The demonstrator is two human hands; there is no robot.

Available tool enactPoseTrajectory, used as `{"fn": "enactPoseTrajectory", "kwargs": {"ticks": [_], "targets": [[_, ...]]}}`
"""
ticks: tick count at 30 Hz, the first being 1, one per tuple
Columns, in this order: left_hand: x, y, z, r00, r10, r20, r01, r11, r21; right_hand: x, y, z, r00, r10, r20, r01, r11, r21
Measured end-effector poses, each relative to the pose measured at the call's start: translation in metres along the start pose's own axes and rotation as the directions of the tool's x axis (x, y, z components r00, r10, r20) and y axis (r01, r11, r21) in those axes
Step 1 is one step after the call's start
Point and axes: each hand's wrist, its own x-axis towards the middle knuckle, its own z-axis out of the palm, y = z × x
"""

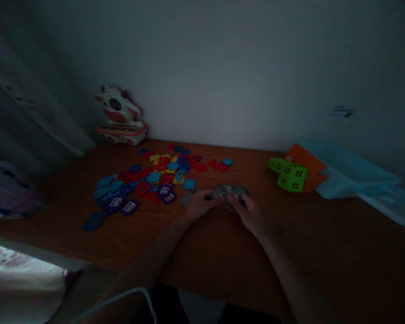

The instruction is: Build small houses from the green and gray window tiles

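Between my hands, just over the wooden table, is a cluster of grey interlocking tiles [228, 188] with white window grids. My left hand [200, 204] grips its left side, fingers curled round the edge. On the right side, my right hand [249, 211] holds the same cluster with its thumb on top. The fingers under the tiles are hidden. A single grey tile [188, 199] lies beside my left hand. Farther left spreads a pile of loose tiles in red, yellow and blue, including a purple tile with a white window [130, 206].
A green block structure [292, 177] leans by an orange panel [310, 168] at the right. Behind them lies a translucent blue plastic bag or container [351, 173]. A cow-shaped toy keyboard [121, 117] stands at the back left, near a curtain [30, 99]. A pale cable [121, 294] crosses my left forearm.
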Motion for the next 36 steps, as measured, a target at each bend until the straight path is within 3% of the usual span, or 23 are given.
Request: {"fn": "enactPoseTrajectory", "kwargs": {"ticks": [6,10,16,23,36], "targets": [[0.001,-0.003,0.000,0.999,0.031,-0.010,-0.031,0.999,-0.009,-0.001,0.003,0.001,0.999,-0.026,0.035,0.027,0.999,-0.031],[0.004,-0.005,-0.001,0.991,0.066,-0.120,-0.066,0.998,0.000,0.000,0.007,0.002,0.996,-0.077,0.054,0.080,0.996,-0.042],[0.003,-0.006,-0.002,0.989,0.113,-0.094,-0.115,0.993,-0.018,0.002,0.011,-0.001,0.996,-0.056,0.070,0.064,0.990,-0.123],[0.004,-0.012,-0.005,0.960,0.275,-0.047,-0.270,0.958,0.102,-0.003,0.011,0.001,0.997,-0.081,0.012,0.082,0.982,-0.173],[0.003,-0.012,-0.010,0.928,0.363,0.079,-0.372,0.899,0.231,-0.007,0.012,0.000,0.954,-0.258,0.151,0.296,0.892,-0.342]]}}
